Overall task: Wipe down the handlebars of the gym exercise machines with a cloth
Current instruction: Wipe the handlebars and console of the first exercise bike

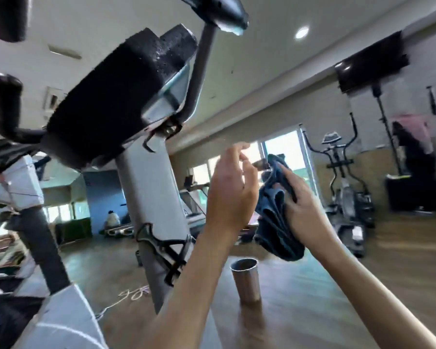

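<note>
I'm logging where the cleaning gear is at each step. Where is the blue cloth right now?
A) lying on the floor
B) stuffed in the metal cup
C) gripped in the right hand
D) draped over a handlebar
C: the right hand has its fingers curled around the bunched blue cloth, holding it up in the air beside the left hand.

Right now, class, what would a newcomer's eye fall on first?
The bike's black console looms upper left, a handlebar curling out at its left. Mid-frame, the right hand grips a blue cloth, the left hand open beside it. A metal cylinder stands below them.
</note>
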The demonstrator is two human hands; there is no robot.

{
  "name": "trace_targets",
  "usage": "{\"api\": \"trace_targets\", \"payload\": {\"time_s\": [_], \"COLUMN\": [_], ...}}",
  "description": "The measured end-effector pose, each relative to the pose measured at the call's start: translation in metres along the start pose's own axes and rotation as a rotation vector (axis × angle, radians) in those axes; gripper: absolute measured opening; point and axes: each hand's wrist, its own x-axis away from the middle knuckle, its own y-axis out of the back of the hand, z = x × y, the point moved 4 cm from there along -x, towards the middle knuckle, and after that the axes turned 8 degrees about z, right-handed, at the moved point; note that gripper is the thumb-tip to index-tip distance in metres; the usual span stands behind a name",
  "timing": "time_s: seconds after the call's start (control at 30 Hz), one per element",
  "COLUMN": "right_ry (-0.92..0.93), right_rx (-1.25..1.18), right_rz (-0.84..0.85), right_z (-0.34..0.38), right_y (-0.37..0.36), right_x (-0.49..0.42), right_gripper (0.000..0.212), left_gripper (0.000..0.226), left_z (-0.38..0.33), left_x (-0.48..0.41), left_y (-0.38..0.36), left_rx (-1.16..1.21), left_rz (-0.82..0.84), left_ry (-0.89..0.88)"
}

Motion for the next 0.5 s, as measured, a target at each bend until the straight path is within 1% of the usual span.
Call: {"api": "trace_targets", "payload": {"time_s": [0.1, 0.2, 0.3, 0.4, 0.5], "right_ry": [-0.154, -0.313, -0.466, -0.61, -0.719], "right_rx": [0.228, 0.361, 0.405, 0.413, 0.415], "right_rz": [-0.027, -0.039, -0.082, -0.121, -0.173], "right_z": [-0.035, -0.075, -0.109, -0.134, -0.151], "right_y": [0.044, 0.085, 0.126, 0.166, 0.2], "right_x": [0.027, 0.057, 0.094, 0.132, 0.16], "right_gripper": [0.043, 0.043, 0.043, 0.039, 0.038], "left_gripper": [0.038, 0.033, 0.031, 0.034, 0.037], "left_z": [0.006, 0.011, 0.017, 0.013, 0.006], "left_x": [0.019, 0.044, 0.076, 0.109, 0.136], "left_y": [-0.064, -0.126, -0.18, -0.233, -0.286], "left_rx": [0.159, 0.296, 0.412, 0.455, 0.448], "left_rz": [0.067, 0.174, 0.268, 0.391, 0.581], "left_ry": [0.139, 0.293, 0.473, 0.615, 0.65]}}
